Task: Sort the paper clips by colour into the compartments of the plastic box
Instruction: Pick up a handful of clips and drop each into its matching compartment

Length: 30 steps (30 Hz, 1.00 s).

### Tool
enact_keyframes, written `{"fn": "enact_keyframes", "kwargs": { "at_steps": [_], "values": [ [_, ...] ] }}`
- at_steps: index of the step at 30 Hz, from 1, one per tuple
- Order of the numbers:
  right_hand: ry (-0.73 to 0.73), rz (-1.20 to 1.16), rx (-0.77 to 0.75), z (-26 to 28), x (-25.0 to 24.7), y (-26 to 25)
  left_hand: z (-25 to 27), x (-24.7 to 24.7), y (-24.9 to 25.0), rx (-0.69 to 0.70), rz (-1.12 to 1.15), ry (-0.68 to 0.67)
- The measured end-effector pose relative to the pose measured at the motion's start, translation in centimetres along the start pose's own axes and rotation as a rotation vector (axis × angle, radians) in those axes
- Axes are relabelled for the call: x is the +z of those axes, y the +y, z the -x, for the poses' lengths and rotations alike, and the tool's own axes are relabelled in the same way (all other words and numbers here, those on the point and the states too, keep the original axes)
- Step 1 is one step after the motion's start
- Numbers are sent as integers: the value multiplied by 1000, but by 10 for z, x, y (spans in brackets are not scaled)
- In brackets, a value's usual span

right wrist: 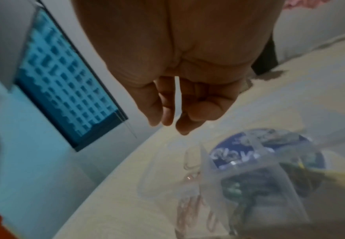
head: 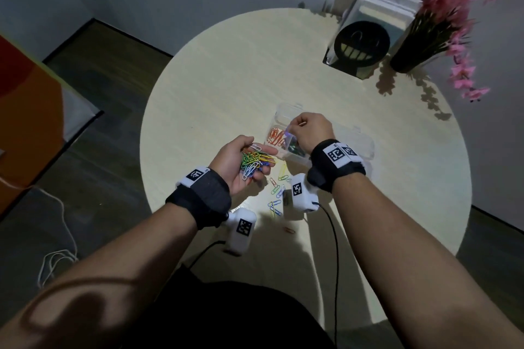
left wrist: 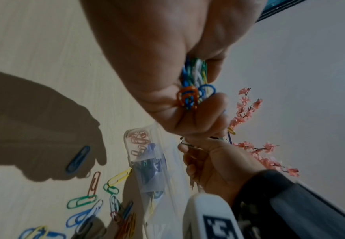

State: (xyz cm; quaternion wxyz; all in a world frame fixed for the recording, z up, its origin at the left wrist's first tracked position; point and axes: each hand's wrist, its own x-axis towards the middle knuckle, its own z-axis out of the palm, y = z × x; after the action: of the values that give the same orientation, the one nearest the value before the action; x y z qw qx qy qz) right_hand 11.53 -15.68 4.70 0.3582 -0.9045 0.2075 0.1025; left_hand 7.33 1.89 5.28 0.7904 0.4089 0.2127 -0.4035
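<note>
My left hand (head: 259,156) is palm up above the table and cups a bunch of mixed paper clips (head: 253,163), green, yellow, blue and white; the left wrist view shows the bunch (left wrist: 196,84) held in curled fingers. My right hand (head: 297,127) hovers over the clear plastic box (head: 365,147), fingers curled, thumb and forefinger pinching a thin clip of unclear colour (left wrist: 184,142). One compartment holds orange clips (head: 276,136); the one beside it holds dark blue and green clips (head: 295,150). Loose clips (head: 276,192) lie on the table in front of the box.
The round pale table (head: 215,87) bears a black smiley-faced holder (head: 361,41) with books and a dark vase (head: 405,56) of pink flowers at the back right. A single orange clip (head: 289,231) lies near the front edge. Wrist camera cables hang there.
</note>
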Motion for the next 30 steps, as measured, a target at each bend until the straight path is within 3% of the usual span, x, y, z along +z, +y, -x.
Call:
{"fn": "enact_keyframes", "kwargs": {
  "at_steps": [2, 7, 11, 15, 22, 30],
  "values": [
    [-17, -49, -79, 15, -7, -6, -3, 1, -1, 3, 17, 1],
    [-265, -30, -200, 67, -19, -12, -11, 12, -11, 4, 40, -1],
    [-210, 83, -175, 80, -17, -1, -13, 20, -19, 9, 31, -2],
    [-201, -18, -150, 85, -19, 7, -15, 21, -25, 6, 44, 9],
    [-10, -303, -10, 70, -55, 25, -12, 24, -22, -14, 38, 13],
    [100, -65, 205, 30, -38, 64, -10, 19, -20, -52, 193, -20]
  ]
}}
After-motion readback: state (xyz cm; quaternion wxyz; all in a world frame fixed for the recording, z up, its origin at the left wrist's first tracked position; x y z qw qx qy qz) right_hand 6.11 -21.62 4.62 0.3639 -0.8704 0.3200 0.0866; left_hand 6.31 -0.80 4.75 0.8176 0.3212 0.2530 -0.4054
